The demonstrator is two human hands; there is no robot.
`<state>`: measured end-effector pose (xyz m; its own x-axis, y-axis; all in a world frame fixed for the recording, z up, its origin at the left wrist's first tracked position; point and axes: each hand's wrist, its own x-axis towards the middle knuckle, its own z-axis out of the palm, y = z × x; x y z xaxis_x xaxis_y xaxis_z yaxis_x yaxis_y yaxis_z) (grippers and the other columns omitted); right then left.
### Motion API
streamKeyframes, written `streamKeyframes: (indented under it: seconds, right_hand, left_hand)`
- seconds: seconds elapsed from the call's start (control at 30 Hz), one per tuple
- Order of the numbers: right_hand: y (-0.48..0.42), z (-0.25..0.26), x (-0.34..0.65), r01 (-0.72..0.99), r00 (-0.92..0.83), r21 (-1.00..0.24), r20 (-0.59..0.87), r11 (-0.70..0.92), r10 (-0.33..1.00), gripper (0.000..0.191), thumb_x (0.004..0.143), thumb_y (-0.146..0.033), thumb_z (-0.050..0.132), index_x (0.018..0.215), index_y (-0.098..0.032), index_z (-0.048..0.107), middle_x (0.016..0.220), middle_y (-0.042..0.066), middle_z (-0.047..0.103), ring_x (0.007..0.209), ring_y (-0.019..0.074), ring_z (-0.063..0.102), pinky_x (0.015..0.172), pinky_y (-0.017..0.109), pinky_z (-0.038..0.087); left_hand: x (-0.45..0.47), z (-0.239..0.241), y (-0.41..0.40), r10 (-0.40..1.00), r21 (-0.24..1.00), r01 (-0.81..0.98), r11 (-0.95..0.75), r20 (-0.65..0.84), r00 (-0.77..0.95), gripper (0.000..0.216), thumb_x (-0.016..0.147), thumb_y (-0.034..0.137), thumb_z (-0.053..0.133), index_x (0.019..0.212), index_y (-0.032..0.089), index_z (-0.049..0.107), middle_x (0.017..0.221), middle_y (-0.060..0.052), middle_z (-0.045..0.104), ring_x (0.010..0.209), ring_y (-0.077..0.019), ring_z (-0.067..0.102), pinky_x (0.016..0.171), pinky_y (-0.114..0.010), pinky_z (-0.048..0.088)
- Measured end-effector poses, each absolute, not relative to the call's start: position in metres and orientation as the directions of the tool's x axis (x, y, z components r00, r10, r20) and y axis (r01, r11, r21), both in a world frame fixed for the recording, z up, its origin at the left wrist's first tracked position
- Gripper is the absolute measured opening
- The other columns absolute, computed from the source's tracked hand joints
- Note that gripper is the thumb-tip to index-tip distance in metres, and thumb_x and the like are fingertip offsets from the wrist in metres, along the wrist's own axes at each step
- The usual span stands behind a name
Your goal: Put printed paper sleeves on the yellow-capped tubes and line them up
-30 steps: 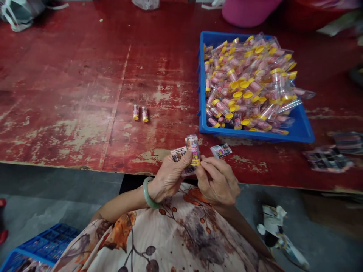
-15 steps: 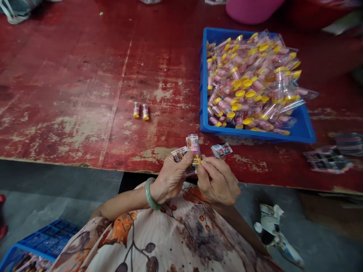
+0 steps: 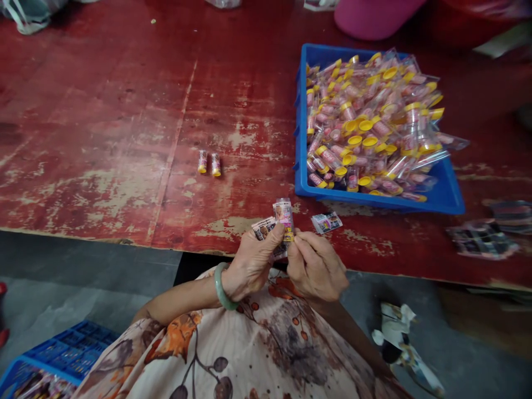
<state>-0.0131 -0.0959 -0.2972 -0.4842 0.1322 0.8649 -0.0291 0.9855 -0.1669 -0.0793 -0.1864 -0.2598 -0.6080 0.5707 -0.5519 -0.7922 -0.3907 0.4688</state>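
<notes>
My left hand (image 3: 254,256) is closed, its thumb pressing a small clear tube (image 3: 285,213) with a printed label and a yellow end, held upright. Several printed labels (image 3: 263,226) fan out under that thumb in the same hand. My right hand (image 3: 316,265) is closed in a pinch at the tube's lower right edge; its fingertips cover what they grip there. Just beyond it, a small stack of printed labels (image 3: 327,221) lies on the red table (image 3: 249,183). Two labelled tubes with yellow ends, one of them this tube (image 3: 215,165), stand or lie to the left.
A blue crate (image 3: 300,127) heaped with yellow-capped tubes of pink contents stands at the right. More label stacks (image 3: 484,239) lie at the far right. A pink container (image 3: 374,16) is behind the crate. Another blue crate (image 3: 62,354) sits below the table at left.
My right hand has shifted slightly to the left and down, still pinching at the tube's edge. The left hand keeps its hold; the whole view has shifted a little.
</notes>
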Motion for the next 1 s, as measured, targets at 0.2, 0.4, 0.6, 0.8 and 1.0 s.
streamKeyframes:
  seconds: [0.2, 0.4, 0.6, 0.8, 1.0]
  right_hand:
    - [-0.097, -0.303, -0.016, -0.025, -0.531, -0.089, 0.845, 0.996, 0.062, 0.024, 0.081, -0.008, 0.07, 0.101, -0.018, 0.061, 0.085, 0.005, 0.072, 0.082, 0.0181, 0.072, 0.081, 0.026, 0.059]
    - [-0.1, -0.31, -0.023, 0.009, -0.494, -0.024, 0.869, 1.0, 0.026, 0.02, 0.081, -0.01, 0.07, 0.099, -0.016, 0.063, 0.084, 0.007, 0.072, 0.074, 0.0165, 0.071, 0.072, 0.025, 0.058]
    - [-0.105, -0.31, -0.036, -0.066, -0.517, -0.039, 0.856, 0.997, -0.001, 0.017, 0.079, -0.008, 0.073, 0.092, -0.014, 0.063, 0.084, 0.007, 0.072, 0.076, 0.0174, 0.071, 0.075, 0.026, 0.057]
    - [-0.112, -0.306, -0.054, -0.151, -0.527, -0.166, 0.847, 0.974, 0.063, 0.02, 0.08, -0.006, 0.071, 0.097, -0.014, 0.061, 0.089, 0.008, 0.069, 0.078, 0.0169, 0.07, 0.071, 0.025, 0.058]
    - [-0.116, -0.306, -0.061, -0.158, -0.535, -0.262, 0.833, 0.952, 0.14, 0.017, 0.082, -0.008, 0.069, 0.094, -0.017, 0.061, 0.088, 0.007, 0.069, 0.076, 0.0158, 0.069, 0.068, 0.025, 0.058]
  left_hand:
    - [-0.081, -0.263, -0.19, 0.549, 0.465, -0.788, -0.404, -0.565, -0.615, 0.04, 0.057, 0.04, 0.088, 0.074, 0.013, 0.064, 0.072, 0.0, 0.063, 0.064, -0.0099, 0.056, 0.069, -0.025, 0.046]
    - [-0.085, -0.268, -0.195, 0.525, 0.467, -0.786, -0.406, -0.585, -0.619, 0.042, 0.056, 0.042, 0.088, 0.075, 0.014, 0.063, 0.069, 0.002, 0.06, 0.063, -0.0092, 0.053, 0.065, -0.023, 0.044]
    - [-0.097, -0.273, -0.201, 0.536, 0.488, -0.744, -0.456, -0.517, -0.667, 0.042, 0.059, 0.044, 0.086, 0.07, 0.013, 0.06, 0.066, 0.002, 0.058, 0.059, -0.0074, 0.051, 0.065, -0.022, 0.044]
    - [-0.113, -0.276, -0.212, 0.536, 0.49, -0.717, -0.496, -0.476, -0.697, 0.042, 0.062, 0.049, 0.083, 0.076, 0.013, 0.066, 0.069, 0.001, 0.062, 0.059, -0.0079, 0.053, 0.059, -0.02, 0.043]
    - [-0.117, -0.276, -0.218, 0.544, 0.477, -0.706, -0.523, -0.451, -0.707, 0.031, 0.068, 0.037, 0.082, 0.081, 0.012, 0.068, 0.071, 0.0, 0.065, 0.063, -0.0083, 0.057, 0.064, -0.019, 0.046]
